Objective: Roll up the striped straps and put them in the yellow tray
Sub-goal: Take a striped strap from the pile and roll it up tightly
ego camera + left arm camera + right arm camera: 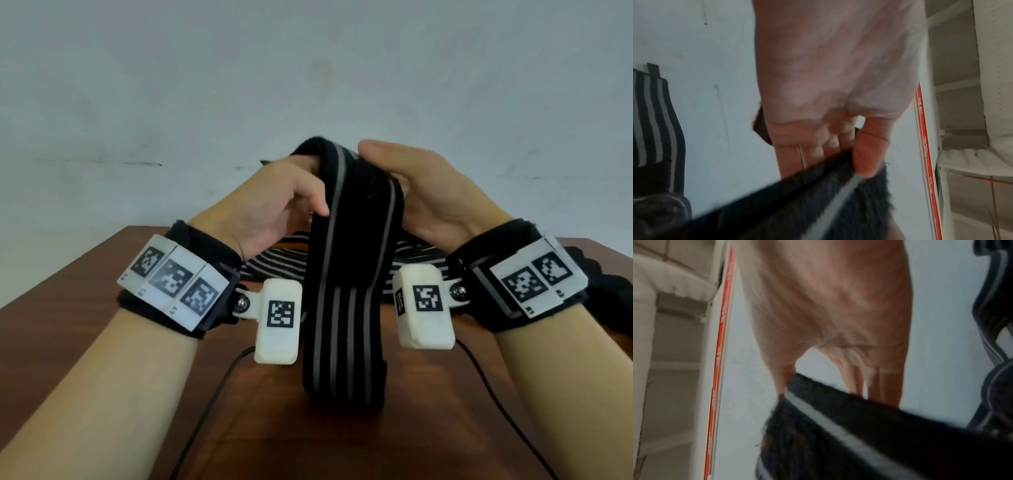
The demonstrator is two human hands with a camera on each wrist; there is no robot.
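Head view, left hand (274, 202) grip and right hand (431, 192) grip both holding striped strap (346, 308)

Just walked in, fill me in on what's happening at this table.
A person holds one striped strap up over the wooden table, the left hand and right hand gripping its top end from either side. Its lower part hangs down, folded, to the tabletop. More striped straps lie behind it. No yellow tray is in view.
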